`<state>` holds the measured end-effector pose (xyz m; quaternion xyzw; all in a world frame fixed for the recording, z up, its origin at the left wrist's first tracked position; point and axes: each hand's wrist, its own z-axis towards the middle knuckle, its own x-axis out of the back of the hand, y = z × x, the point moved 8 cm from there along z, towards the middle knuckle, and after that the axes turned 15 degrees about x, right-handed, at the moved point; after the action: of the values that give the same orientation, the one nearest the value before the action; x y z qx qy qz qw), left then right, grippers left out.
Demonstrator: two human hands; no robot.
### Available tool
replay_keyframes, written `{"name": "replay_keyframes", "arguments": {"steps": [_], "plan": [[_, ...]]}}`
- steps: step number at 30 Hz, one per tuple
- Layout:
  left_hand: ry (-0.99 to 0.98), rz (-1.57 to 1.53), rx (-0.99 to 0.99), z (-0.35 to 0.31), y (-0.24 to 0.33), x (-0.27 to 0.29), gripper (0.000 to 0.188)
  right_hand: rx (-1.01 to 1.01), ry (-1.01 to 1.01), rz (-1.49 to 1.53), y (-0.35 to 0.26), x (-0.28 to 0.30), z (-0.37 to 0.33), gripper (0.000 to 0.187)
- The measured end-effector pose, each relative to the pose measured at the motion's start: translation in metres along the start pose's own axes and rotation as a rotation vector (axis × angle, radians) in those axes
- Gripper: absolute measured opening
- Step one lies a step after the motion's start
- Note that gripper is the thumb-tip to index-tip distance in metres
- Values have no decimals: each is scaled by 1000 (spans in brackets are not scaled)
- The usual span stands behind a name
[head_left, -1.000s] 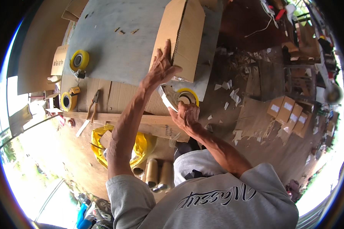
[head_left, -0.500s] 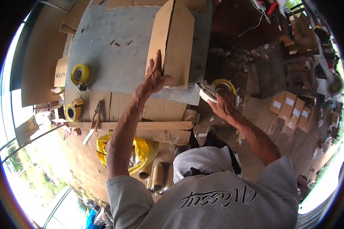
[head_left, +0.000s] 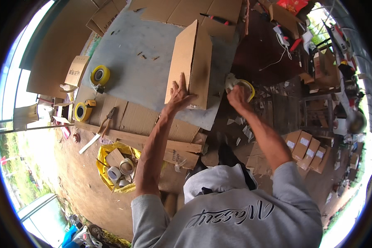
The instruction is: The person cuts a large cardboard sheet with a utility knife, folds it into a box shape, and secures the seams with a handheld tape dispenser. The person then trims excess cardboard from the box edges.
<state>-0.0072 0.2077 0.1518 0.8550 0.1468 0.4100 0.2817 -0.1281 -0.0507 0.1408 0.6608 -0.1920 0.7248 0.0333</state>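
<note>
On the flat grey desk [head_left: 132, 78], a long brown cardboard box [head_left: 200, 70] lies under the left hand [head_left: 179, 97], spread and gripping nothing; the right hand [head_left: 239, 98], curled round a white-and-yellow tape dispenser [head_left: 231, 81], hangs beyond the edge. Too light a press could let tape tension skew the box.

From my end I see a long, narrow box [head_left: 200, 68] of plain brown cardboard lying on the worktop [head_left: 128, 70], near its right edge. Its length points away from the wearer, its left face looks paler than the right, and a rough-edged seam runs lengthwise between them. I make out a pale tape dispenser [head_left: 230, 80] carrying a yellow-rimmed roll, gripped in the right hand [head_left: 239, 98]. It is held to the right of the box, apart from it, slightly blurred to me.
</note>
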Motion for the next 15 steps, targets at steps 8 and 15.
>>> {"name": "replay_keyframes", "arguments": {"steps": [8, 15], "plan": [[182, -1409, 804, 23, -179, -71, 56, -84, -50, 315, 79, 11, -55, 66], [422, -2000, 566, 28, -160, -66, 40, -76, -285, 690, 78, -13, -112, 66]]}}
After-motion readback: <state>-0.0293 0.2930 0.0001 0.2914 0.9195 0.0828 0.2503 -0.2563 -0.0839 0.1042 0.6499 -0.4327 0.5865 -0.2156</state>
